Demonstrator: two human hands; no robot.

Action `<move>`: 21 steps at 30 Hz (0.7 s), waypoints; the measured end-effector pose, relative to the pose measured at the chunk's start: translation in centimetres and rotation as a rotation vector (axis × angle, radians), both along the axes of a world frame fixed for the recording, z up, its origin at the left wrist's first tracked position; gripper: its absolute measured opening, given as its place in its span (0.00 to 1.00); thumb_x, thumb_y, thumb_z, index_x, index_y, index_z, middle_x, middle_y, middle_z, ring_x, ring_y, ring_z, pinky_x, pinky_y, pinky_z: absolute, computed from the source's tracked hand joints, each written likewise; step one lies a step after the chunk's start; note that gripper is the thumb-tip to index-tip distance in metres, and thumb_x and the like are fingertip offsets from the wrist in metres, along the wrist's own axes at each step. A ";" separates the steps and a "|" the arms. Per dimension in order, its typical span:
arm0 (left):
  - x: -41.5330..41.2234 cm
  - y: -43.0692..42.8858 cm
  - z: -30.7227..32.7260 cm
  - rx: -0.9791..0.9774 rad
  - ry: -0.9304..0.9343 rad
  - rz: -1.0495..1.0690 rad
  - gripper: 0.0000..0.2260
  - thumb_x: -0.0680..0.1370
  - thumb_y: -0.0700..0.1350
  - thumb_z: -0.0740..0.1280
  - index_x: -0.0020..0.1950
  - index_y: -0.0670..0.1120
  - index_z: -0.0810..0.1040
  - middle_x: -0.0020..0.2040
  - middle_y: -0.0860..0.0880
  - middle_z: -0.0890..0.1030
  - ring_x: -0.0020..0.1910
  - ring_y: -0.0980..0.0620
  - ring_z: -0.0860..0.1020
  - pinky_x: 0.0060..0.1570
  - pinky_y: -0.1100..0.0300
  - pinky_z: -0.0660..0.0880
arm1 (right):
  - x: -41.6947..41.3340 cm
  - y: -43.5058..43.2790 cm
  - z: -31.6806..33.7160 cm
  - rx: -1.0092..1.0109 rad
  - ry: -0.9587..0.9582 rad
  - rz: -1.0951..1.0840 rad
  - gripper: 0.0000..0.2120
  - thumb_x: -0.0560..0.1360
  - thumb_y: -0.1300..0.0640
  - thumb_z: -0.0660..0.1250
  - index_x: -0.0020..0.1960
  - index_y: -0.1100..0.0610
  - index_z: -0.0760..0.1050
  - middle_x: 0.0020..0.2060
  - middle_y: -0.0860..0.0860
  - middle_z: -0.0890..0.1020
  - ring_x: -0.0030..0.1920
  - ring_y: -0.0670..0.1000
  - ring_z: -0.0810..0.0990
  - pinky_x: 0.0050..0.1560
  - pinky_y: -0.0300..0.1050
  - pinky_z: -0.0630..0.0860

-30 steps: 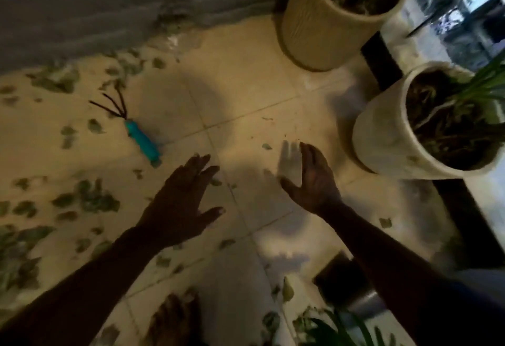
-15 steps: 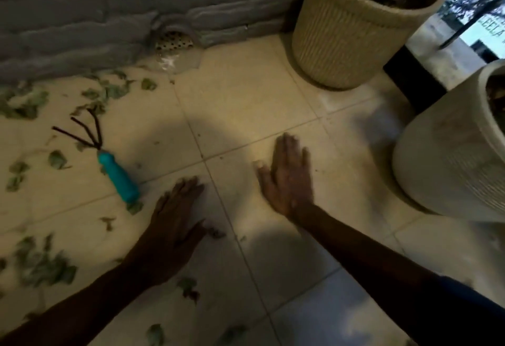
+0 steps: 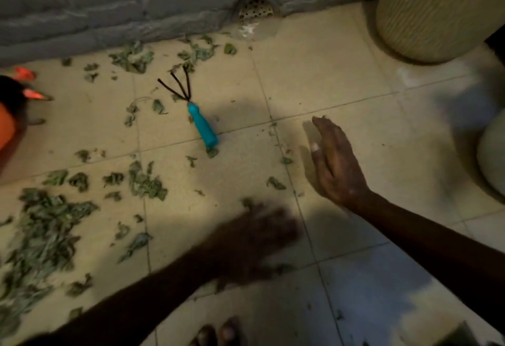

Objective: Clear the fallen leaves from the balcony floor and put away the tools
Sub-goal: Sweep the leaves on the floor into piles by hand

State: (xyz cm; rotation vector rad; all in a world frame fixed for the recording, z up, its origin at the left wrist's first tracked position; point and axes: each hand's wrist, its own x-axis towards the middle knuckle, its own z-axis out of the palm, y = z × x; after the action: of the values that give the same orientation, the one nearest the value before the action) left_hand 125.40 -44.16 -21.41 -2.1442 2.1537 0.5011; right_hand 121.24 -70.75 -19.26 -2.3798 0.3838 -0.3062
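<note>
Green fallen leaves (image 3: 43,239) lie scattered over the tiled balcony floor (image 3: 336,72), thickest at the lower left. A small hand rake (image 3: 202,124) with a teal handle and three dark prongs lies among them, prongs pointing toward the wall. My right hand (image 3: 332,160) stands on its edge on the tiles right of the rake, fingers straight and together, holding nothing. My left hand (image 3: 251,239) is blurred and in shadow, low over the floor below the rake, fingers spread and empty.
A grey brick wall (image 3: 109,4) with a round drain grate (image 3: 255,11) bounds the far side. A ribbed beige planter (image 3: 437,9) stands at top right, another pot (image 3: 492,160) at the right edge. An orange and black object (image 3: 11,108) sits at the left edge. Bare toes (image 3: 216,332) show at the bottom.
The view swung left, bringing more leaves and the orange object into sight. My left hand slid toward the right and nearer me, blurred. My right hand turned from flat onto its edge.
</note>
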 end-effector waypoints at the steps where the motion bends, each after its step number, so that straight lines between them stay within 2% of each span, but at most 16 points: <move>1: 1.7 -0.8 0.0 0.010 -0.021 0.112 0.36 0.84 0.68 0.48 0.86 0.52 0.43 0.85 0.48 0.40 0.83 0.45 0.36 0.80 0.40 0.36 | -0.2 0.0 -0.1 0.004 0.004 0.008 0.27 0.85 0.47 0.52 0.81 0.57 0.60 0.79 0.57 0.64 0.81 0.54 0.59 0.78 0.64 0.60; 3: 5.8 -1.9 0.4 0.017 -0.051 0.344 0.36 0.84 0.68 0.43 0.85 0.51 0.37 0.85 0.46 0.36 0.84 0.44 0.36 0.81 0.41 0.37 | -0.7 0.1 0.0 0.020 0.001 0.017 0.27 0.85 0.47 0.53 0.81 0.56 0.60 0.79 0.57 0.64 0.80 0.55 0.60 0.77 0.64 0.61; 4: 7.4 -2.1 0.7 0.004 -0.074 0.429 0.36 0.84 0.69 0.42 0.85 0.49 0.37 0.85 0.45 0.37 0.84 0.44 0.37 0.82 0.42 0.38 | -0.8 0.1 0.1 0.024 -0.002 0.022 0.27 0.85 0.47 0.53 0.81 0.56 0.61 0.79 0.56 0.64 0.80 0.54 0.59 0.78 0.64 0.61; 6: 8.4 -2.0 1.4 -0.032 -0.086 0.464 0.38 0.84 0.69 0.42 0.85 0.48 0.38 0.85 0.44 0.36 0.84 0.45 0.36 0.82 0.43 0.39 | -1.1 -0.1 0.2 -0.006 0.010 0.022 0.27 0.85 0.46 0.53 0.81 0.57 0.61 0.79 0.56 0.64 0.81 0.52 0.58 0.79 0.63 0.58; 8: 5.7 -2.1 1.9 -0.033 -0.002 0.379 0.38 0.83 0.70 0.43 0.85 0.49 0.38 0.85 0.46 0.35 0.83 0.46 0.33 0.82 0.45 0.38 | -1.4 -0.4 0.4 -0.061 0.037 -0.007 0.29 0.85 0.43 0.51 0.81 0.58 0.61 0.80 0.56 0.63 0.82 0.52 0.56 0.81 0.62 0.54; 11: -1.3 -2.4 1.8 -0.051 0.120 0.084 0.37 0.83 0.69 0.48 0.86 0.50 0.45 0.86 0.46 0.42 0.84 0.46 0.36 0.81 0.43 0.38 | -2.3 -1.1 0.1 -0.064 0.054 -0.094 0.31 0.84 0.41 0.51 0.81 0.58 0.60 0.80 0.55 0.62 0.82 0.52 0.55 0.80 0.64 0.54; 13: -4.8 -2.2 0.8 -0.061 0.100 -0.142 0.37 0.83 0.68 0.52 0.86 0.49 0.49 0.86 0.46 0.47 0.84 0.45 0.38 0.81 0.43 0.35 | -2.8 -1.4 -0.2 -0.034 0.054 -0.129 0.31 0.84 0.41 0.50 0.81 0.57 0.60 0.80 0.54 0.62 0.82 0.52 0.55 0.79 0.65 0.56; 15: -5.5 -2.0 -0.1 -0.074 0.074 -0.235 0.37 0.84 0.66 0.53 0.86 0.48 0.48 0.86 0.46 0.47 0.84 0.46 0.38 0.80 0.42 0.34 | -3.1 -1.5 -0.5 -0.041 0.063 -0.128 0.31 0.84 0.41 0.50 0.81 0.57 0.60 0.80 0.55 0.62 0.81 0.53 0.56 0.78 0.66 0.58; 16: -4.9 -2.3 -0.4 -0.073 0.070 -0.208 0.36 0.85 0.65 0.53 0.86 0.48 0.47 0.86 0.46 0.46 0.84 0.45 0.38 0.80 0.41 0.35 | -3.1 -1.3 -0.6 -0.055 0.072 -0.118 0.31 0.84 0.40 0.50 0.81 0.57 0.60 0.80 0.55 0.62 0.81 0.54 0.56 0.78 0.65 0.58; 18: -2.0 -3.6 -0.7 -0.059 0.047 -0.017 0.34 0.86 0.63 0.50 0.86 0.49 0.44 0.85 0.47 0.44 0.84 0.45 0.40 0.81 0.38 0.39 | -3.1 -0.9 -0.7 -0.068 0.103 -0.079 0.33 0.84 0.39 0.49 0.82 0.57 0.59 0.80 0.56 0.62 0.82 0.54 0.55 0.80 0.63 0.56; 21: 5.4 -5.3 0.3 -0.022 -0.093 0.284 0.34 0.85 0.64 0.43 0.85 0.47 0.41 0.85 0.44 0.41 0.84 0.44 0.41 0.82 0.40 0.41 | -3.2 -0.5 -1.2 -0.087 0.159 0.045 0.37 0.83 0.34 0.47 0.82 0.59 0.57 0.81 0.57 0.60 0.83 0.53 0.52 0.81 0.62 0.51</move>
State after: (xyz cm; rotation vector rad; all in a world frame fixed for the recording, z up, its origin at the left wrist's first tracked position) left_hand 130.77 -49.51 -21.11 -2.4469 1.8258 0.3856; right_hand 117.99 -71.26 -20.50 -2.5030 0.3971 -0.1148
